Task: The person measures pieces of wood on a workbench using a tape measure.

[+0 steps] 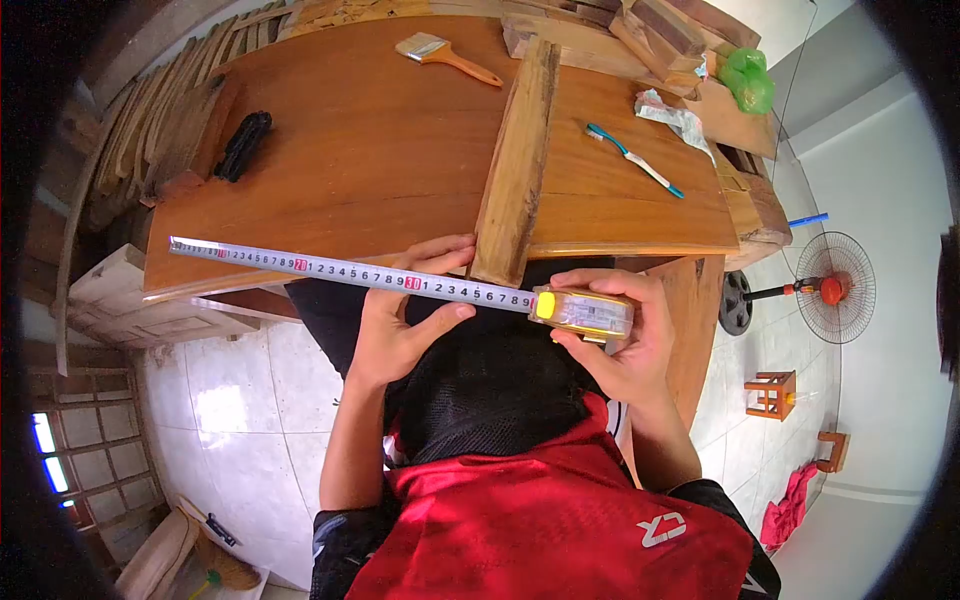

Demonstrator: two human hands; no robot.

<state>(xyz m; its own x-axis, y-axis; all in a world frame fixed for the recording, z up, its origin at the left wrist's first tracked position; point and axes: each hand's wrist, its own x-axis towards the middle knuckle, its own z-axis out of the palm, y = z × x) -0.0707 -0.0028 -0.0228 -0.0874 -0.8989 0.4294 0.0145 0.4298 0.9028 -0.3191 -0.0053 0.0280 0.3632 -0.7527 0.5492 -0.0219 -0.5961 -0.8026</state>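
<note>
A tape measure with a yellow lock button and clear case is gripped in my right hand, thumb below and fingers above. Its silver blade is drawn out to the left, over the table's front edge. My left hand is open behind the blade, its thumb apart below it. The fingertips of that hand reach the left side of a long wooden piece, near its front end. This piece lies lengthwise on the table, its near end just above the blade.
On the brown wooden table lie a paintbrush, a black object, a toothbrush and crumpled paper. Wood blocks and a green bag sit at the back right. A fan stands right.
</note>
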